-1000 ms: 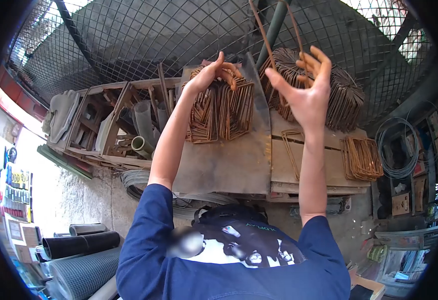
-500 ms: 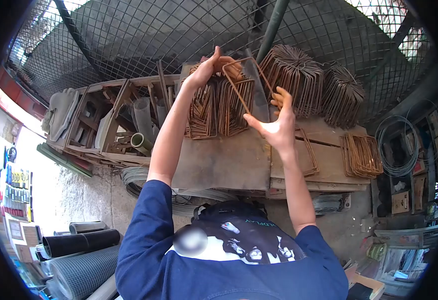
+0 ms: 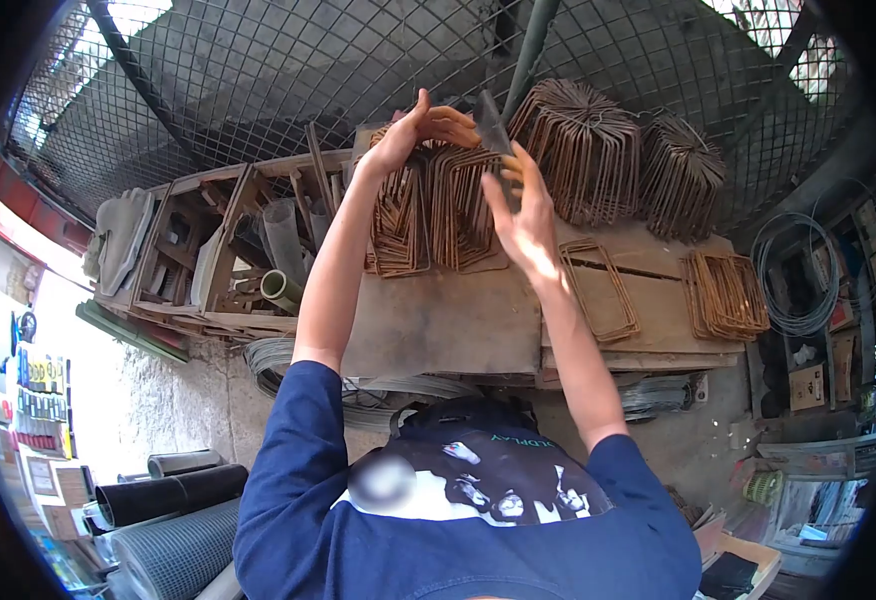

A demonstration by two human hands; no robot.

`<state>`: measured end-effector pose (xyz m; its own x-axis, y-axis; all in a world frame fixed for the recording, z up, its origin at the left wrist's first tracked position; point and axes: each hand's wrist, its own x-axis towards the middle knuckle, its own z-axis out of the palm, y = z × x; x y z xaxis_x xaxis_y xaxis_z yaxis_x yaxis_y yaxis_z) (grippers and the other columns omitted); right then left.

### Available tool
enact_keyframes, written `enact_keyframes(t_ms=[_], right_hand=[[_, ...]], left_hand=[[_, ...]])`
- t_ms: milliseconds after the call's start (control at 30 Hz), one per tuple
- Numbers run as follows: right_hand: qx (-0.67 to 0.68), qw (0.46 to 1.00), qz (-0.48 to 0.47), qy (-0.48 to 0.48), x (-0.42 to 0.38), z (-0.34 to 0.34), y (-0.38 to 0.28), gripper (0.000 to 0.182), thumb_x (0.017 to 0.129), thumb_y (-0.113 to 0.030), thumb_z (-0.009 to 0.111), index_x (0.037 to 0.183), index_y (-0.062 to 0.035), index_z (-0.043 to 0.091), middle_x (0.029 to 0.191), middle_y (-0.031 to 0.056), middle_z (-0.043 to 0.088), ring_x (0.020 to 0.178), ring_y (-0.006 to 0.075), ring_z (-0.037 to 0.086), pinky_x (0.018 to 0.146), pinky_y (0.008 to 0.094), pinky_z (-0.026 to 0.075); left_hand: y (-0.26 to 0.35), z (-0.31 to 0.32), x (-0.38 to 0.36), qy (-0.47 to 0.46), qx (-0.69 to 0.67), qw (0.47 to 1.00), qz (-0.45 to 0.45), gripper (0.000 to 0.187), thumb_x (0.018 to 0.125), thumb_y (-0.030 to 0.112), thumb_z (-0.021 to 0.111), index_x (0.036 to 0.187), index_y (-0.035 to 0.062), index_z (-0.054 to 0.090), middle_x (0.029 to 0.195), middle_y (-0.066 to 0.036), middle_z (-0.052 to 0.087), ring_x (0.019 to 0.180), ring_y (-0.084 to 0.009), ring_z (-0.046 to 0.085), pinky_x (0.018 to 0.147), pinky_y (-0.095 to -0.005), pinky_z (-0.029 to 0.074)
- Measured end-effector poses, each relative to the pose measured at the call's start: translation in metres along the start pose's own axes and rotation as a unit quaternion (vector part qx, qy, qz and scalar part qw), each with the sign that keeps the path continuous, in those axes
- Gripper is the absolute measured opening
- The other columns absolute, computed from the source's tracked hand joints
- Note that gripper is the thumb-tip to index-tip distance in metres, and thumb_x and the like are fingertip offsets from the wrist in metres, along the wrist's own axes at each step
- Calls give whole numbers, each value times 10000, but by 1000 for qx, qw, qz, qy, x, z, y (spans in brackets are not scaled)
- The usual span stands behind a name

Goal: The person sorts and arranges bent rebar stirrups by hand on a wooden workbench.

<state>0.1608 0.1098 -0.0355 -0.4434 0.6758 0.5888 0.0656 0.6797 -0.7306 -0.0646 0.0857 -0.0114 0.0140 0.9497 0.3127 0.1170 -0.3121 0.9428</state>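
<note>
My left hand [image 3: 413, 135] is over the rear of the bench, thumb up and fingers stretched to the right, above two bundles of rusty bent-wire frames, the left bundle [image 3: 396, 215] and the right bundle [image 3: 466, 215]. No object shows in its grasp. To the right, my right hand [image 3: 526, 215] is raised beside the right bundle, its thumb and fingers apart and slightly blurred, with nothing visible between them. A dark flat strip [image 3: 492, 122] stands between the fingertips of both hands; whether either touches it is unclear.
Two larger frame bundles [image 3: 588, 150] [image 3: 686, 180] stand at the back right. Loose rectangular frames [image 3: 603, 290] and a flat pile [image 3: 726, 295] lie on the bench [image 3: 438, 320]. A wire coil [image 3: 798, 275] hangs at right. Wooden crates [image 3: 183, 245] stand left; mesh fencing rises behind.
My right hand has moved left and up, closer to my left hand. The single wire frame earlier between my hands no longer shows there. The loose frames on the bench are more exposed.
</note>
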Motion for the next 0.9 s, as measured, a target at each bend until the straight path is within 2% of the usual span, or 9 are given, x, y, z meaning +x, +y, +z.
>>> enact_keyframes(t_ms=[200, 300, 433, 533, 600, 667, 700, 867, 900], right_hand=[[38, 998, -52, -15, 54, -2, -36, 345, 875, -274, 666, 1035, 18, 572, 791, 134, 657, 658, 210, 639, 594, 341, 505], [-118, 990, 77, -30, 60, -11, -44, 199, 910, -225, 610, 948, -30, 592, 673, 115, 631, 601, 268, 640, 563, 360, 484], [-11, 992, 76, -101, 61, -4, -14, 219, 928, -226, 578, 950, -9, 588, 642, 135, 606, 593, 261, 633, 560, 359, 480], [57, 990, -25, -125, 63, 3, -23, 238, 974, -216, 513, 939, -5, 619, 691, 77, 619, 551, 116, 564, 510, 270, 434], [34, 988, -18, -147, 72, 3, -31, 175, 949, -135, 529, 905, 8, 620, 746, 97, 625, 589, 133, 579, 543, 284, 450], [45, 971, -186, -144, 81, 10, -36, 119, 908, -54, 543, 861, 31, 611, 754, 111, 624, 640, 140, 588, 576, 295, 458], [47, 974, -164, -148, 83, 13, -44, 105, 840, 4, 514, 825, 61, 601, 778, 191, 620, 694, 323, 619, 632, 371, 477], [63, 974, -85, -200, 88, 18, -42, 116, 855, -46, 541, 841, 49, 607, 789, 211, 628, 704, 336, 623, 643, 373, 477], [67, 976, -95, -182, 92, 23, -38, 143, 895, -76, 541, 858, 42, 613, 752, 160, 633, 643, 238, 602, 604, 334, 474]], left_hand=[[-6, -5, 2, -6, -51, 998, -27, 845, 936, 651, 104, 1113, -7, 603, 1049, -155, 664, 1019, -250, 623, 997, -373, 407], [-6, -4, -1, -11, -48, 999, -18, 851, 939, 646, 95, 1122, -14, 600, 1023, -162, 669, 989, -264, 639, 980, -372, 423], [-6, -7, -1, -16, -37, 999, -23, 844, 940, 644, 98, 1131, -10, 595, 1017, -155, 670, 985, -258, 640, 972, -366, 428], [-9, -9, 1, -17, -47, 999, -17, 833, 947, 637, 102, 1130, -8, 597, 1023, -140, 667, 1005, -248, 631, 981, -358, 419], [-11, -7, -1, 9, -59, 998, -30, 822, 950, 633, 113, 1127, -7, 598, 1023, -130, 664, 1004, -238, 627, 987, -349, 407], [-13, -6, -1, 35, -70, 996, -43, 811, 954, 629, 124, 1125, -6, 599, 1023, -119, 660, 1004, -229, 622, 993, -340, 395], [-15, -7, -2, 62, -73, 994, -55, 801, 957, 627, 137, 1114, -4, 604, 1028, -113, 656, 980, -221, 620, 984, -333, 391], [-19, -13, -4, 94, -74, 988, -93, 791, 947, 647, 188, 1037, -3, 630, 974, -105, 667, 897, -212, 615, 938, -317, 394], [-22, -17, -3, 107, -74, 986, -105, 799, 940, 657, 199, 998, -9, 638, 933, -107, 672, 878, -212, 618, 916, -316, 404]])
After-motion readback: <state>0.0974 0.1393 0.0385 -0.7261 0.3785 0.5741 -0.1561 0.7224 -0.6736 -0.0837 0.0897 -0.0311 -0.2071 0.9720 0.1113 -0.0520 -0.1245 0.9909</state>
